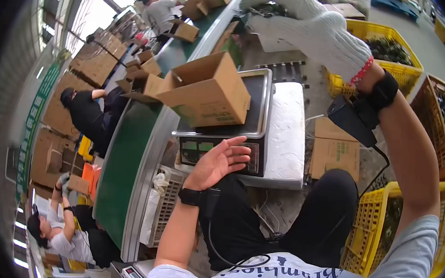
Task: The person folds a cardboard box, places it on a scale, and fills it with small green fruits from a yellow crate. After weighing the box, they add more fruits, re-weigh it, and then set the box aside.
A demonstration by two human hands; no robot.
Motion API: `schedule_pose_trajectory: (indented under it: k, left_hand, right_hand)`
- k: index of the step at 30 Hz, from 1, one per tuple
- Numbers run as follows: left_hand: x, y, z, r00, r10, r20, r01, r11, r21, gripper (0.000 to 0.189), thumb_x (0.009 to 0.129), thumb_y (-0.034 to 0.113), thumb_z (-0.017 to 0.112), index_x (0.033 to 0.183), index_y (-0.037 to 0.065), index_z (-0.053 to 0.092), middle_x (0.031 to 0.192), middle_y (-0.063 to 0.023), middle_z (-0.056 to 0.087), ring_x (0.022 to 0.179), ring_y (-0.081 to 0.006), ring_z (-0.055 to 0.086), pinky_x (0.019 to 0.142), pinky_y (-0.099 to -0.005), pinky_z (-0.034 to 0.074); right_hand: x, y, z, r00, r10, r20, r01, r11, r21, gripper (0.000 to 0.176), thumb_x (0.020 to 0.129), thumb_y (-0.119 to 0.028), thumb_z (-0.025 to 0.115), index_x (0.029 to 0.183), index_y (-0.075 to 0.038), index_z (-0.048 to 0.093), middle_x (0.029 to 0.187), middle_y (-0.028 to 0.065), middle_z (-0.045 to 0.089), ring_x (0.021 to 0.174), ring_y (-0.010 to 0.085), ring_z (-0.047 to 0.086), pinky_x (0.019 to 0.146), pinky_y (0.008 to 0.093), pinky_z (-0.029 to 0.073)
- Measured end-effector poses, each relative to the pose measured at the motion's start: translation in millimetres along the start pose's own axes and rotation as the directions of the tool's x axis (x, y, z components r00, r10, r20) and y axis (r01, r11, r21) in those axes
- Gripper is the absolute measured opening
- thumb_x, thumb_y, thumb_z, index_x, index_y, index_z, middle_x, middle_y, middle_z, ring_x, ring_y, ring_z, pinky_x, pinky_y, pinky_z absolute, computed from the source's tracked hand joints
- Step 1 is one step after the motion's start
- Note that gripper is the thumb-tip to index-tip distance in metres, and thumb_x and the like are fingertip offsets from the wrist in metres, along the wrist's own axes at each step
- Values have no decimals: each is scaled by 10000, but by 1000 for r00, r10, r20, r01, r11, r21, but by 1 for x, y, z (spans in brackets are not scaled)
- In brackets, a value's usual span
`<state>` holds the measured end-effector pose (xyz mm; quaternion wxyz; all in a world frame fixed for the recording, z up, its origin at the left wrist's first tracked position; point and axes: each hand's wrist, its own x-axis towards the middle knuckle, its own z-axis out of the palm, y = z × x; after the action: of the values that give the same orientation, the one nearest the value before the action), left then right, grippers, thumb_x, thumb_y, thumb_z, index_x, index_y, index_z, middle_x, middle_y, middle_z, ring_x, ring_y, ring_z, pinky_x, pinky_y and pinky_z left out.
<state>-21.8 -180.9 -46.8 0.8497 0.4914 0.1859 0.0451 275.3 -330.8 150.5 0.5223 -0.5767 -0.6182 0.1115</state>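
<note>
My left hand (pixel 217 165) is bare, palm up with fingers apart, and holds nothing. It is at the front of a weighing scale (pixel 256 142), near its buttons. An open cardboard box (pixel 210 93) stands on the scale's metal pan; its inside is mostly hidden. My right hand (pixel 316 33), in a white knitted glove, is raised at the top, beyond the box to the right. Its fingers curl around a dark, shiny bundle (pixel 270 9), whose kind I cannot make out.
A green conveyor belt (pixel 128 157) runs along the left, with cardboard boxes (pixel 143 82) on it and several people beyond. Yellow crates (pixel 365 257) and a brown crate (pixel 433 152) of dark green goods stand right. A white foam block (pixel 289 137) adjoins the scale.
</note>
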Motion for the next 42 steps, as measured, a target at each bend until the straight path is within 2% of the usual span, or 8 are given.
schedule_pose_trajectory:
  k: [13, 14, 17, 24, 29, 33, 40, 42]
  left_hand:
    - [-10, -2, 2, 993, 85, 77, -88, 995, 42, 529, 1082, 440, 478, 1446, 58, 511, 1241, -87, 654, 1143, -194, 636, 993, -354, 504]
    - [-11, -3, 3, 993, 90, 71, -93, 995, 37, 529, 1082, 440, 478, 1446, 58, 511, 1241, -87, 654, 1143, -194, 636, 993, -354, 504]
    - [-10, -5, 2, 992, 100, 82, -106, 992, 69, 566, 1080, 445, 470, 1471, 35, 482, 1259, -102, 654, 1152, -195, 635, 1027, -359, 495]
    - [-9, -8, -1, 986, 116, 119, -124, 990, 64, 555, 1074, 457, 491, 1453, 52, 499, 1234, -77, 649, 1135, -168, 633, 989, -337, 498]
    - [-8, -11, 0, 984, 120, 133, -134, 986, 100, 564, 1075, 453, 491, 1467, 47, 483, 1254, -83, 637, 1138, -168, 626, 1018, -342, 485]
    - [-9, -11, 0, 987, 105, 125, -120, 985, 122, 585, 1064, 470, 507, 1476, 56, 475, 1255, -76, 635, 1140, -166, 624, 1018, -332, 478]
    - [-91, 35, -3, 971, 216, 101, -227, 968, 111, 539, 1082, 416, 486, 1474, 46, 477, 1290, -102, 635, 1155, -170, 629, 1012, -325, 494]
    - [-121, 55, -19, 950, 306, -69, -294, 945, 143, 601, 1072, 471, 470, 1470, 21, 476, 1282, -121, 646, 1153, -198, 636, 1025, -358, 484]
  right_hand:
    - [90, -15, 115, 987, -150, -50, 148, 987, -56, 334, 958, -249, 694, 1260, -114, 651, 1058, 58, 686, 943, 131, 638, 810, 284, 528]
    - [88, -24, 116, 993, -92, 70, 110, 936, -334, 347, 955, -257, 698, 1268, -116, 649, 1073, 64, 690, 970, 134, 644, 826, 282, 531]
    - [88, -11, 115, 979, -137, 151, 198, 819, -538, 377, 945, -253, 710, 1290, -114, 647, 1109, 80, 701, 1031, 135, 655, 851, 279, 541]
    - [62, -32, 79, 993, 94, -68, -112, 924, -366, 382, 955, -227, 713, 1306, -91, 645, 1108, 73, 701, 975, 131, 660, 841, 263, 557]
    - [44, 54, 29, 969, -224, 101, 242, 938, -248, 354, 1057, -282, 581, 1374, -127, 614, 1209, 64, 679, 1047, 101, 653, 953, 237, 544]
    - [23, 41, 45, 991, -133, 6, 131, 970, -204, 292, 1040, -209, 609, 1306, -105, 670, 1138, 18, 700, 931, 78, 642, 788, 217, 533]
    - [-3, 49, 57, 1000, 2, 11, 0, 994, -112, 277, 1037, -177, 599, 1287, -75, 660, 1164, 19, 682, 980, 73, 626, 858, 226, 516]
    - [-4, 54, 60, 999, 26, 31, -22, 993, -115, 285, 1050, -181, 577, 1301, -66, 645, 1196, 15, 672, 1006, 74, 622, 893, 234, 513]
